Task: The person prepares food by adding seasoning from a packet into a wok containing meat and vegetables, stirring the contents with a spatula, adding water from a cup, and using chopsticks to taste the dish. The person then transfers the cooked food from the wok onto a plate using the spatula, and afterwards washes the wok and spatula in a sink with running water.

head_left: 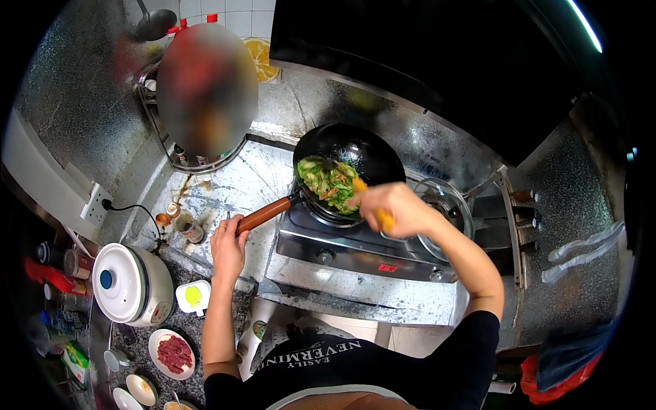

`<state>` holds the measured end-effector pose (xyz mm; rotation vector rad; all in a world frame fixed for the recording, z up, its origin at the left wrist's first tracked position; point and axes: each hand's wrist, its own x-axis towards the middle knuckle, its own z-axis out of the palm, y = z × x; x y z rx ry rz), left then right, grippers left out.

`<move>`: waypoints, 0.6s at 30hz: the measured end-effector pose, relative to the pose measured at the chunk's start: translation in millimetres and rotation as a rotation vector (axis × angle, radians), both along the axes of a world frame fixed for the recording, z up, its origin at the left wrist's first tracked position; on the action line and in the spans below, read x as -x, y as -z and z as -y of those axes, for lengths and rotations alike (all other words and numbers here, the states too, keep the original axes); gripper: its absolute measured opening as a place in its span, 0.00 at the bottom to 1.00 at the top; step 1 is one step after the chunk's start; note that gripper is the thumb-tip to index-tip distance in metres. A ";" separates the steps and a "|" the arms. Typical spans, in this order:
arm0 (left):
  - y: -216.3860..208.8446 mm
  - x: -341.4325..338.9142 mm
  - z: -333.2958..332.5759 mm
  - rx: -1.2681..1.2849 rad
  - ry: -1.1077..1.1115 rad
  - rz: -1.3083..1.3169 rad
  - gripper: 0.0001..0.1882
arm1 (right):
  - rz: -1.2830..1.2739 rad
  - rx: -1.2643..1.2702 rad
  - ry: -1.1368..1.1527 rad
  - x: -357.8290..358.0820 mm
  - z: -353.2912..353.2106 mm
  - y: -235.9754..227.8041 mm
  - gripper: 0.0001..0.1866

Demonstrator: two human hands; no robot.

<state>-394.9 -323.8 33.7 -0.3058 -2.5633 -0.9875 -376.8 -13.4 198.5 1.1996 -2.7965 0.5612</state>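
A black wok (369, 147) sits on the left burner of the gas stove (362, 256), with chopped green vegetables and small reddish-brown bits (326, 183) in it. My left hand (228, 247) is closed around the end of the wok's brown wooden handle (263, 214). Over the wok's near right rim, my right hand (396, 207) grips a spatula by its yellow handle (360, 185). Its head is largely hidden in the food, and the hand is slightly blurred.
A glass lid (447, 212) lies on the stove's right side. Knives hang in a rack (509, 229) beyond it. Left are a small jar (189, 228), a white rice cooker (121, 283), a plate of raw sliced meat (173, 354) and small bowls (141, 389). A range hood (417, 61) overhangs the back.
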 end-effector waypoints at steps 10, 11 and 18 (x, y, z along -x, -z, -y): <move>-0.6 -1.2 3.8 0.009 0.001 0.002 0.16 | 0.152 -0.461 -0.049 -114.8 23.4 -53.4 0.11; 0.2 -0.6 3.2 0.006 0.003 -0.003 0.16 | 0.169 -0.467 -0.049 -113.2 21.3 -42.8 0.11; -3.1 -2.4 1.2 -0.001 0.003 0.048 0.16 | -0.019 -0.109 0.308 -51.4 -14.1 -8.2 0.05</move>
